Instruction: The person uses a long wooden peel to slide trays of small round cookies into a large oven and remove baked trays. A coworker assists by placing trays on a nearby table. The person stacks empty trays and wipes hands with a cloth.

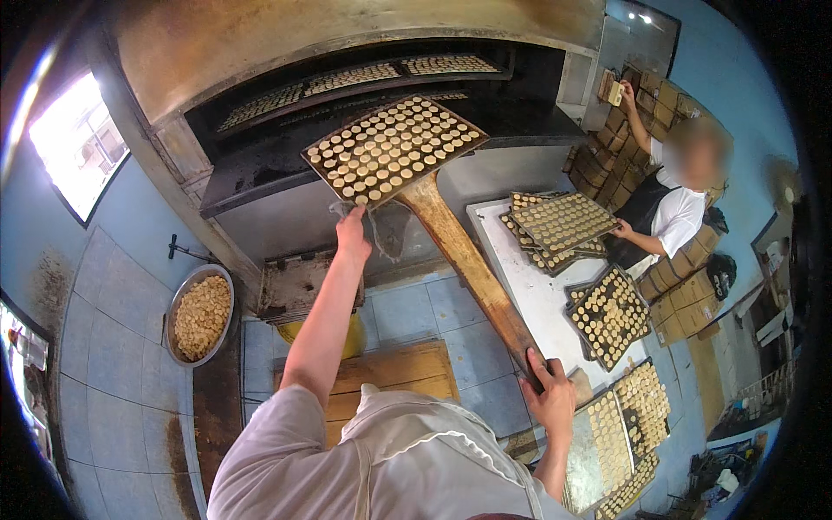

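A dark baking tray (396, 148) with rows of small round cookies lies on the blade of a long wooden baker's peel (465, 253), in front of the open oven. My left hand (353, 235) touches the tray's near left corner, fingers at its edge; whether it grips the rim is hard to tell. My right hand (551, 393) is closed round the lower end of the peel's handle. Inside the oven, more cookie-filled trays (354, 77) stand in a row on a raised shelf.
At right, a white table (497, 244) bears stacked cookie trays (608, 318). Behind it a co-worker (669, 208) holds another tray (564, 223). A metal basin (200, 315) of cookies stands at left. A wooden board (390, 380) lies below. Cardboard boxes (689, 305) are piled at right.
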The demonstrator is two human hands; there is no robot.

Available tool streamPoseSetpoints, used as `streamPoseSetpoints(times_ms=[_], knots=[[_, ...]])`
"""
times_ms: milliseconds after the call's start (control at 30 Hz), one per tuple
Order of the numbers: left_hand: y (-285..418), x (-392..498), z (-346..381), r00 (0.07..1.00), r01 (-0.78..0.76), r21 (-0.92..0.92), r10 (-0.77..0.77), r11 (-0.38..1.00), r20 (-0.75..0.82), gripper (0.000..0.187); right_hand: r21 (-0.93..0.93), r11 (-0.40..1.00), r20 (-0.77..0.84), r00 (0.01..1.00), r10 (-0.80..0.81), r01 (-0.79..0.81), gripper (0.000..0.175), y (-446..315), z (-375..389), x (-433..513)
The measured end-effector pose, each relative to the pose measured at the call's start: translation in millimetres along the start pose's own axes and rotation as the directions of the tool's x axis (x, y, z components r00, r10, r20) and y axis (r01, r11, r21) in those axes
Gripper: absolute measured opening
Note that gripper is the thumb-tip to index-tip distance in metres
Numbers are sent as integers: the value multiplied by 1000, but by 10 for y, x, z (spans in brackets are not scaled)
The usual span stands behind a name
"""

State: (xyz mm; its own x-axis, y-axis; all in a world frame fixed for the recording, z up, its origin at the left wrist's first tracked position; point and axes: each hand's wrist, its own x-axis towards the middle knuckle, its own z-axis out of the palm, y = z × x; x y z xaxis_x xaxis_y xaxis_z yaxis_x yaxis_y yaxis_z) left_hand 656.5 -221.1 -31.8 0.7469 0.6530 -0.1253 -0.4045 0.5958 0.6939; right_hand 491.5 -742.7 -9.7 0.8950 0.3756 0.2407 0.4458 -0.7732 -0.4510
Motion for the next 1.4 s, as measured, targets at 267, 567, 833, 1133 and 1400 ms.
streamPoseSetpoints(times_ms=[267,567,833,1133,1400], knots=[[19,-735,88,999,-2,20,3,1000,-44,34,-10,997,15,996,-83,83,64,57,69,458],[-109,-1120,72,992,-1,15,3,1000,-125,35,0,978,46,977,-210,211,70,-58,277,956],[-305,-1329,227,985,4,85,10,996,-170,39,13,970,89,966,-244,244,73,-447,460,1119],[101,-1281,478,906,-354,-35,333,935,-260,26,113,959,55,962,-268,261,69,329,-299,959],[312,-908,438,942,-295,105,308,950,-137,30,77,990,41,992,-120,117,65,612,-337,505]])
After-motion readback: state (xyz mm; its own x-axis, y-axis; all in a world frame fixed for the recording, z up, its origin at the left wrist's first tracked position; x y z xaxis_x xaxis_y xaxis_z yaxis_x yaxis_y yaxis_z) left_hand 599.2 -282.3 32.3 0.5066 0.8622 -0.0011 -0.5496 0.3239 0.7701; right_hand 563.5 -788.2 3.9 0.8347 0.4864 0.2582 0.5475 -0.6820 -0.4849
